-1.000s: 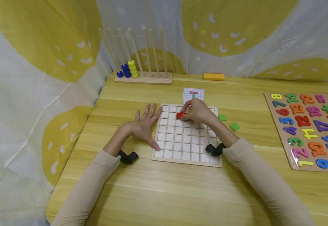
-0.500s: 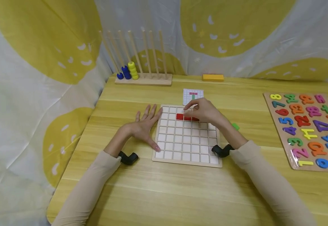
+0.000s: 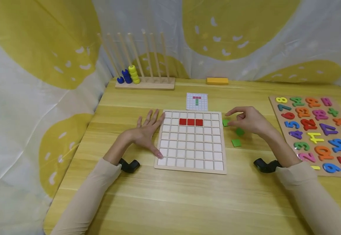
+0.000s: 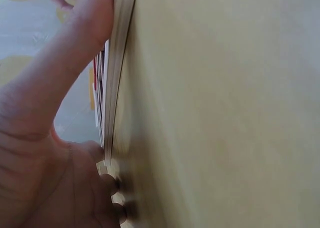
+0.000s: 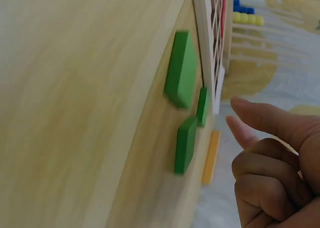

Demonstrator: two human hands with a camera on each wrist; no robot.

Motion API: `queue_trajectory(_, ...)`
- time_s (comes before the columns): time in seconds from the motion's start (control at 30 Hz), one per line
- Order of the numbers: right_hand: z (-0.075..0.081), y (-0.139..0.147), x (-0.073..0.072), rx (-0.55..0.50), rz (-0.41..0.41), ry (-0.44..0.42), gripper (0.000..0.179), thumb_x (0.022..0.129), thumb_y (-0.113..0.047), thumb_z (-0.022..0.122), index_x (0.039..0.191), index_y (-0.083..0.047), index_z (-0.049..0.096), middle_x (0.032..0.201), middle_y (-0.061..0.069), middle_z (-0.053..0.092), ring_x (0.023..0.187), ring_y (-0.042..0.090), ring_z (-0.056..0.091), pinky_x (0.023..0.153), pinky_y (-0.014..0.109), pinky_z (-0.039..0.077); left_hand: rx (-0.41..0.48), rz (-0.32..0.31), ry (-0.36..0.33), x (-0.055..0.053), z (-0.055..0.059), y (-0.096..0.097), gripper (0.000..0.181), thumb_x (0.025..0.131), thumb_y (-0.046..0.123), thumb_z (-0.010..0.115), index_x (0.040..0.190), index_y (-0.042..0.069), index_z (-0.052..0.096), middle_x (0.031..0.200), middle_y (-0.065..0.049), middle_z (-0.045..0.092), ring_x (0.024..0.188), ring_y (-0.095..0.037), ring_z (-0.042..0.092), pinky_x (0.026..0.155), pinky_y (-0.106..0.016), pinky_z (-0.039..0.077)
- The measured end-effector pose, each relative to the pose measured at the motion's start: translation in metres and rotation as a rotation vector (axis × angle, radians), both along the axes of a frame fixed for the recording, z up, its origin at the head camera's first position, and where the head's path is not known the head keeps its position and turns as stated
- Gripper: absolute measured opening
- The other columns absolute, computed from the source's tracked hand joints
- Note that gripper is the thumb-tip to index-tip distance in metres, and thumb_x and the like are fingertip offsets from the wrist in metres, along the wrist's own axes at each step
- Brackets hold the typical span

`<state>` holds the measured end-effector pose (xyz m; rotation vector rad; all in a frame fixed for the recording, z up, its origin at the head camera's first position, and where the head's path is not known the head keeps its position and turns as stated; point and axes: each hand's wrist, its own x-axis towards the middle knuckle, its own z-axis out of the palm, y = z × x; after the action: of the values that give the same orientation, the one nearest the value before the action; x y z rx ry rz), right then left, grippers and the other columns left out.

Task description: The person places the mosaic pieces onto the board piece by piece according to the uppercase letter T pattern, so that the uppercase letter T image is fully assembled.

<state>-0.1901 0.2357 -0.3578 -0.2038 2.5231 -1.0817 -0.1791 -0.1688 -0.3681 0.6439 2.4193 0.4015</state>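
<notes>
A wooden grid board [image 3: 190,172] with white squares lies on the table, three red tiles [image 3: 191,122] in a row in its second row from the top. My left hand [image 3: 144,133] is spread at the board's left side, thumb and index finger touching its edge. To the right of the board, my right hand [image 3: 251,120] hovers with thumb and index finger parted, the other fingers curled, nothing between them. Its fingertips are near a green tile [image 3: 225,123]; two more, a second green tile [image 3: 239,132] and a third green tile [image 3: 236,143], lie close by.
Behind the board lies a pattern card [image 3: 197,101] showing a red and green T. A peg abacus [image 3: 147,85] with blue and yellow beads and an orange block [image 3: 217,81] stand along the back edge. A number puzzle board [image 3: 293,156] lies at the right.
My right hand has left the red row and moved right, off the board to the green tiles. Three red tiles now show fully. My left hand stays at the board's edge.
</notes>
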Motion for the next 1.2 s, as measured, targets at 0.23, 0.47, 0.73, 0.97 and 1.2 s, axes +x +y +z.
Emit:
queue_trajectory(0.23,-0.006,0.019,0.003,-0.007,-0.011,-0.041,0.042,0.094,-0.020,0.077,0.132,-0.007,0.065,0.057,-0.007,0.032,0.051,0.010,0.029,0.051,0.028,0.026,0.010,-0.001,-0.003,-0.001,0.000,-0.001,0.159,0.064,0.058,0.095,0.164,0.016,-0.021,0.168,-0.015,-0.034,0.154,-0.039,-0.034,0.119,-0.071,-0.021)
queue_trajectory(0.47,-0.010,0.014,-0.004,-0.009,0.002,-0.102,0.048,0.093,-0.020,0.079,0.135,-0.006,0.062,0.058,-0.007,0.038,0.056,0.010,0.037,0.057,0.029,0.028,0.018,0.004,-0.011,-0.002,0.000,-0.003,0.158,0.064,0.058,0.095,0.164,0.017,-0.021,0.168,-0.015,-0.034,0.154,-0.038,-0.035,0.119,-0.070,-0.022)
queue_trajectory(0.73,-0.012,0.008,-0.010,-0.018,-0.017,-0.153,0.048,0.093,-0.017,0.078,0.134,-0.001,0.059,0.060,-0.007,0.041,0.054,0.010,0.039,0.054,0.026,0.029,0.017,-0.002,-0.007,-0.002,-0.001,-0.001,0.158,0.064,0.058,0.095,0.164,0.017,-0.021,0.168,-0.015,-0.034,0.154,-0.038,-0.034,0.119,-0.071,-0.021)
queue_trajectory(0.97,-0.010,0.009,-0.007,0.013,-0.037,-0.148,0.041,0.094,-0.019,0.078,0.127,0.000,0.063,0.061,-0.008,0.046,0.058,0.009,0.042,0.057,0.026,0.031,0.004,-0.005,-0.001,-0.002,0.000,0.000,0.159,0.064,0.059,0.094,0.164,0.019,-0.022,0.167,-0.013,-0.036,0.154,-0.037,-0.035,0.120,-0.069,-0.021)
queue_trajectory(1.2,-0.007,0.013,-0.003,0.056,-0.035,-0.115,0.037,0.094,-0.020,0.078,0.124,-0.002,0.066,0.060,-0.006,0.046,0.059,0.010,0.040,0.056,0.028,0.029,-0.001,0.000,-0.005,-0.002,0.000,-0.001,0.158,0.064,0.059,0.094,0.164,0.018,-0.022,0.167,-0.013,-0.036,0.154,-0.037,-0.036,0.120,-0.069,-0.022)
